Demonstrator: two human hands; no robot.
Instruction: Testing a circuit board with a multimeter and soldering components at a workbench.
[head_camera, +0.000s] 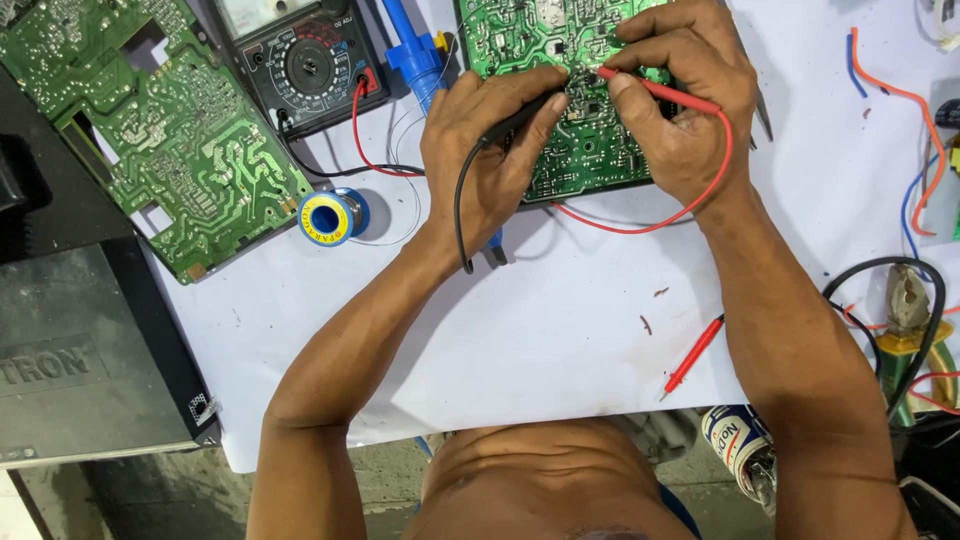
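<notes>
We are working over a green circuit board (590, 150) that lies at the top middle of the bench (560, 330), which is covered in white. Our left hand (490, 150) grips a black probe (520, 118) between thumb and fingers, with its tip set down on the board near the middle. Its black lead (460, 215) loops down past our wrist. Our right hand (685, 100) pinches a red probe (655, 90), and its tip meets the board just beside the black one. The red lead (690, 205) curves under our right hand and back across the lower edge of the board. Both hands rest partly on the board as they hold the probes.

To the upper left stands a dark analogue multimeter (305, 65) with a round dial; red and black wires run from it towards our hands. Further left lies a second green circuit board (150, 130), tilted, partly on a black case (80, 340). A spool of solder (328, 215) with a blue and yellow rim sits between that board and our left wrist. A blue desoldering pump (415, 55) lies just beside the multimeter, reaching under our left hand. Near the bench's front edge, by our right forearm, lies a loose red probe (692, 357). At the far right we see pliers with yellow handles (910, 330) among tangled orange, blue and black wires.
</notes>
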